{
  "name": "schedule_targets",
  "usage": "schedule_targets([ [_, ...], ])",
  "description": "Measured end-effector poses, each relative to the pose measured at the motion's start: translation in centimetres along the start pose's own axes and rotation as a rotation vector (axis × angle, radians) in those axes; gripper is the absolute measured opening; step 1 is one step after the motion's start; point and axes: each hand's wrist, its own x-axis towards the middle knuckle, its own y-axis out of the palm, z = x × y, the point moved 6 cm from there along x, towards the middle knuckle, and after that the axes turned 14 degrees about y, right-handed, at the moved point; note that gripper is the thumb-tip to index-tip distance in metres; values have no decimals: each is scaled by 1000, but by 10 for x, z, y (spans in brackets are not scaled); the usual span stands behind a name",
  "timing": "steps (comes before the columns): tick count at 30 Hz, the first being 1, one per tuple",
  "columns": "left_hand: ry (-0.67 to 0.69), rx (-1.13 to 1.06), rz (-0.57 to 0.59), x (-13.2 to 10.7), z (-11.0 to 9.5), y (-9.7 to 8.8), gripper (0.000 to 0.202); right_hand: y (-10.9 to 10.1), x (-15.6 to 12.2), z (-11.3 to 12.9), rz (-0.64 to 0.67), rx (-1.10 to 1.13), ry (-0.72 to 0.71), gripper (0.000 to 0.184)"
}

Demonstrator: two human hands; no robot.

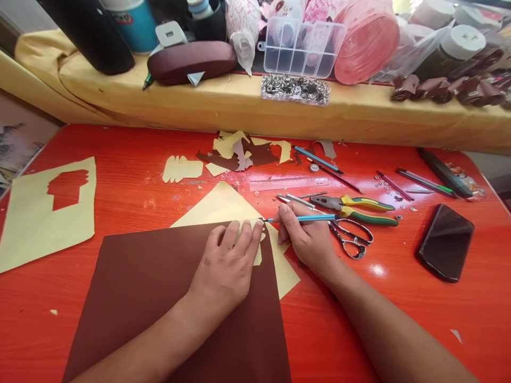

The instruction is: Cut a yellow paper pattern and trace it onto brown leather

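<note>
My left hand (223, 266) lies with its fingers stretched out over a small pale-yellow paper template (257, 255), pressing it on a large dark brown sheet (159, 287). The template has a scalloped edge and is mostly hidden by the fingers. My right hand (305, 234) pinches a slim blue pencil (315, 218), whose dark point is at the template's edge near the sheet's top right corner. Under that corner, a yellow sheet (223, 202) sticks out on two sides. Scissors (353, 239) and yellow-green pliers (359, 205) lie just beyond my right hand.
A yellow sheet with a cut-out (27, 229) lies left; a scalloped yellow piece (183, 169) and scraps (259, 151) lie behind. A clear ruler (287, 183), a phone (445, 242) and a dark cutter (445, 173) are farther right. A cloth-covered ledge (179, 111) holds containers.
</note>
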Motion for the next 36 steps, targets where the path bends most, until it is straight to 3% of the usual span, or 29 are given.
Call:
schedule_targets([
  [36,-2,-12,-8,0,1,0,58,-1,-1,-4,17,34,20,48],
])
